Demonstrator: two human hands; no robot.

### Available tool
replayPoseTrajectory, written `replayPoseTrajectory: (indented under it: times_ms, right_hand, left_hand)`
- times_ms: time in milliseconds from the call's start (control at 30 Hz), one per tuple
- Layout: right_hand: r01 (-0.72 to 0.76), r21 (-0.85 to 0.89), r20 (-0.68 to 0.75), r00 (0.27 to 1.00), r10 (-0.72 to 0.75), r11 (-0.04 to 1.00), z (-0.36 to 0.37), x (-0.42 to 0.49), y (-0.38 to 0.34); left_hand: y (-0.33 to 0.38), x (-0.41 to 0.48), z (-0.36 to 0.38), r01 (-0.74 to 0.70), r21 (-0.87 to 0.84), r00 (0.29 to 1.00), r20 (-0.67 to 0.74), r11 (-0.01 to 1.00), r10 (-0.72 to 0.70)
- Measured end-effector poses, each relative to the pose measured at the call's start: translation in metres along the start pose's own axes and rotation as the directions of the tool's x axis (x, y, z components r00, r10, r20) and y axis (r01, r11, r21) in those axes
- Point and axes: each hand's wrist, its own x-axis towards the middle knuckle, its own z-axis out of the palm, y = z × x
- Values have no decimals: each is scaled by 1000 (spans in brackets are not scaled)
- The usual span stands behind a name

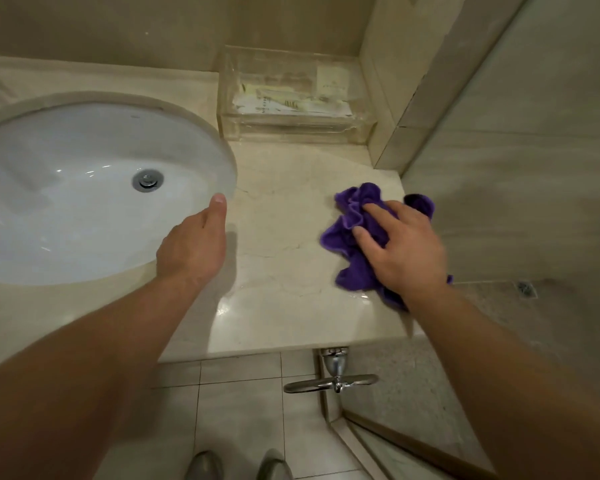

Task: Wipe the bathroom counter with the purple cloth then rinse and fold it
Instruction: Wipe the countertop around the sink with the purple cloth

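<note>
A crumpled purple cloth (350, 220) lies on the beige marble counter (284, 209), near its right edge. My right hand (402, 247) lies on top of the cloth with its fingers spread and pressing down. Part of the cloth pokes out beyond the fingers and below the wrist. My left hand (193, 244) hovers at the right rim of the white oval sink (84, 188), thumb pointing up; its fingers curl out of sight and hold nothing that I can see. A wet sheen shows on the counter near its front edge.
A clear acrylic box (291, 98) with packets stands at the back of the counter against the wall. A tiled wall and a glass shower door (520, 202) bound the counter on the right. A chrome door handle (329, 379) sticks out below the counter's front edge.
</note>
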Motion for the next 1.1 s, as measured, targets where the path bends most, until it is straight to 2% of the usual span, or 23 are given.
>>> replayPoseTrajectory:
  times_ms: [100, 200, 333, 500, 567, 833, 1100]
  right_hand:
    - [-22, 2, -40, 999, 22, 1000, -3, -6, 11]
    - [-31, -18, -50, 998, 30, 999, 0, -11, -8]
    - [122, 52, -84, 990, -118, 991, 17, -35, -65]
    - [188, 93, 29, 981, -191, 978, 32, -54, -164]
    - [185, 99, 76, 978, -193, 978, 34, -54, -182]
    - [225, 93, 34, 973, -229, 970, 38, -40, -158]
    - [72, 20, -34, 997, -71, 997, 19, -11, -63]
  left_hand:
    - [2, 2, 0, 16, -12, 1000, 16, 1000, -16]
    - [4, 0, 0, 13, -10, 1000, 23, 1000, -13]
    - [4, -1, -3, 31, -6, 999, 41, 999, -31]
    - [3, -3, -3, -18, 1, 999, 43, 1000, 18]
    - [1, -1, -4, -15, -23, 999, 43, 1000, 16]
    - [-4, 3, -6, -12, -16, 996, 90, 1000, 14]
    - [-2, 5, -6, 20, 2, 995, 99, 1000, -20]
